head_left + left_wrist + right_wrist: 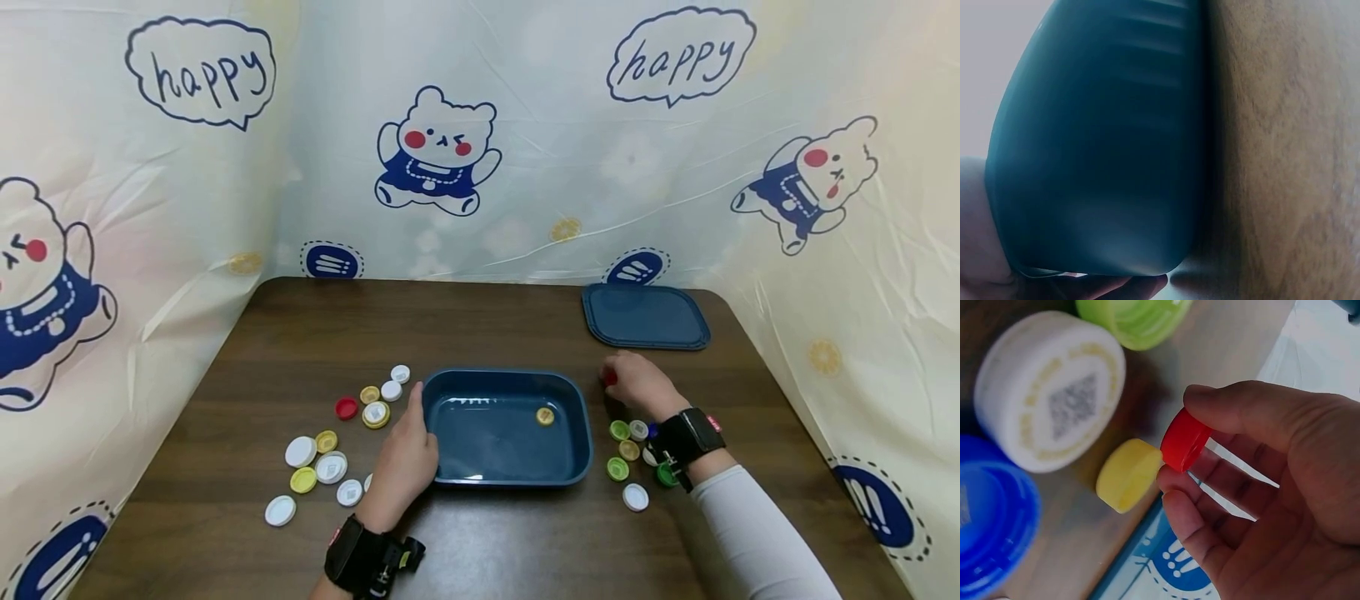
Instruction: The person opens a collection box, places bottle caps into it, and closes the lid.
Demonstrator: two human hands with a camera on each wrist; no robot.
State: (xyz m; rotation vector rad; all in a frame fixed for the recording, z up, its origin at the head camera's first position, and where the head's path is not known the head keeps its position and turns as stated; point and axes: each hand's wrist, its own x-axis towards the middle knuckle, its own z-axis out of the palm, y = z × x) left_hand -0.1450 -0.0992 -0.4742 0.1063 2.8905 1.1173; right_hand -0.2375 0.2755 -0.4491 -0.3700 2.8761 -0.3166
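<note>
My left hand [405,457] holds the left end of a dark blue rectangular box [502,450]. In the left wrist view its fingers [1141,287] lie along the outer wall [1097,156]. A single yellow bottle cap [544,417] lies inside the box. On the right, my right hand [641,385] pinches a red bottle cap [1184,440] between thumb and fingers, close over the table. Near it in the right wrist view are a yellow cap [1129,475], a white cap with a printed code [1050,394], a blue cap [991,519] and a green cap [1138,319].
Left of the box, white, yellow and red caps [346,408] lie scattered, some stacked. Right of it, several green, white and yellow caps [628,451] lie partly under my right wrist. The flat blue lid [645,317] rests at the back right. A patterned curtain [540,167] surrounds the table [480,542].
</note>
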